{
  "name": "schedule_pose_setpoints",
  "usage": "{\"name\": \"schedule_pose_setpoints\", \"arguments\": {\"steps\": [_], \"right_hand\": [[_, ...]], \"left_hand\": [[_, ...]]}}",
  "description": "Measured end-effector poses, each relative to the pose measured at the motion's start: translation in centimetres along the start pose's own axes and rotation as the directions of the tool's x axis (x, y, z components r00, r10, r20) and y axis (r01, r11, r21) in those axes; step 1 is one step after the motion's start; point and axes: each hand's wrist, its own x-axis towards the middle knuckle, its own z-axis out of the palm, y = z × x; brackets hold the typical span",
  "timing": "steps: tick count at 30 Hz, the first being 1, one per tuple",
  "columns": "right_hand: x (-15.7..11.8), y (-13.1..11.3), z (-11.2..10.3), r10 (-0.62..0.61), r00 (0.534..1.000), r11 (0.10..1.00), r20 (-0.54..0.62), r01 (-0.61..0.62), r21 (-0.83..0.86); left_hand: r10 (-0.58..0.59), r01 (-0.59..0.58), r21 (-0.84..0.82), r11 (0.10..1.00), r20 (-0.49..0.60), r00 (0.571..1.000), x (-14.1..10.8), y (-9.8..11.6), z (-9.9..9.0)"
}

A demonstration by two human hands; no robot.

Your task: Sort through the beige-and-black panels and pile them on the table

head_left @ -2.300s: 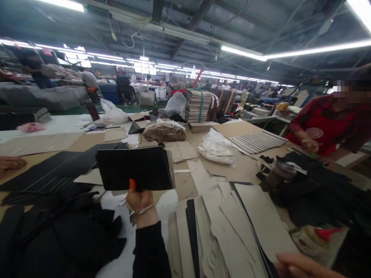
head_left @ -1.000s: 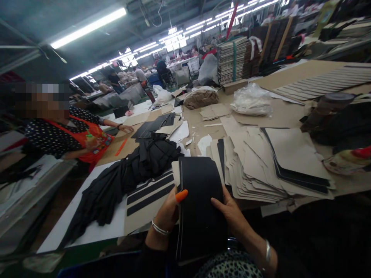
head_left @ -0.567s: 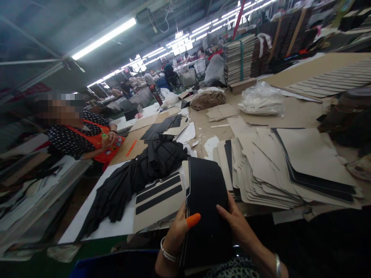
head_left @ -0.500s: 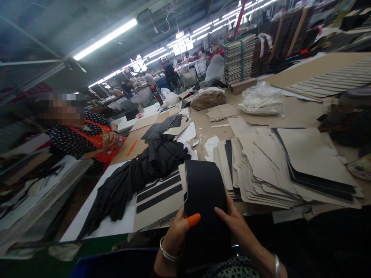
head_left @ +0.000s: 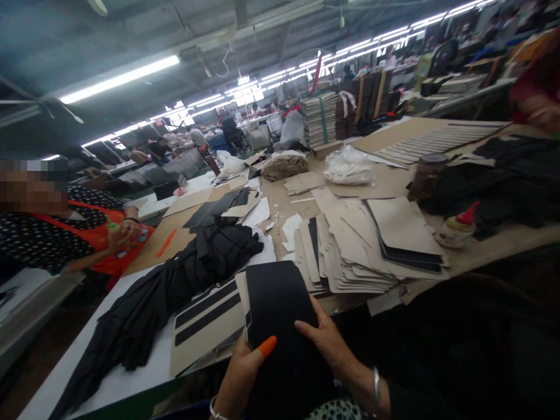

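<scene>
Between my two hands is a stack of black-faced panels [head_left: 280, 309], with beige edges showing on its left side. My left hand [head_left: 245, 364], an orange cover on its thumb, grips the stack's left edge. My right hand [head_left: 326, 338] is closed on the right edge, thumb on the black face and fingers behind. Just beyond the stack's left side lie beige boards with black strips [head_left: 205, 324]. A heap of black fabric strips [head_left: 175, 286] spreads over the white surface at left. Fanned beige panels [head_left: 354, 251] lie on the table to the right.
A glue bottle with a red cap [head_left: 457, 226] and a dark jar [head_left: 429, 172] stand at right. Across the table, a person in an orange apron [head_left: 98, 233] is at the left. A plastic-wrapped bundle [head_left: 349, 166] and an orange tool [head_left: 166, 242] lie farther back.
My view has turned right, so the table shifts left in the picture and the glue bottle and a red-sleeved person appear at right. Both hands keep hold of the stack.
</scene>
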Motion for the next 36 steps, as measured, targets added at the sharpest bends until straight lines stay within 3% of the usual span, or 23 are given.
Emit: {"name": "schedule_pose_setpoints", "arguments": {"steps": [6,11,18,21,24,27,29,32,36], "right_hand": [[-2.3,-1.2,0.8,-0.094,0.995,0.993,-0.017,0.092,-0.068],[-4.5,-2.5,1.4,-0.146,0.989,0.988,0.035,0.147,-0.054],[-5.9,-3.5,1.9,-0.239,0.954,0.971,0.184,0.236,0.037],[-5.6,-3.7,1.2,-0.196,0.967,0.969,0.164,0.217,-0.119],[-5.3,-4.6,-0.4,-0.155,0.978,0.914,0.139,0.195,-0.355],[-5.3,-6.0,-3.6,-0.322,0.931,0.722,0.171,0.358,-0.592],[-5.3,-6.9,-6.7,-0.47,0.859,0.443,0.202,0.428,-0.788],[-4.7,-7.9,-11.9,-0.589,0.779,0.078,0.215,0.32,-0.944],[-2.4,-8.7,-16.2,-0.586,0.759,-0.187,0.283,0.213,-0.959]], "left_hand": [[0.026,-0.029,-0.041,0.999,-0.066,0.998,-2.6,-0.3,0.3],[-0.003,0.002,-0.023,1.0,-0.077,0.997,-5.0,0.1,0.0],[0.073,-0.066,0.092,0.994,-0.071,0.995,-3.9,0.9,-2.3],[0.067,-0.055,0.111,0.992,-0.102,0.993,-3.2,0.6,-2.5],[0.13,-0.112,0.116,0.987,-0.169,0.977,-3.5,0.3,-2.0],[0.191,-0.172,0.109,0.979,-0.201,0.961,-4.2,0.5,-1.6],[0.188,-0.171,0.091,0.981,-0.229,0.955,-4.2,0.8,-1.6],[0.108,-0.109,0.012,0.994,-0.276,0.955,-3.2,1.0,-2.3],[0.004,-0.027,-0.085,0.996,-0.26,0.965,-1.3,0.0,-2.5]]}}
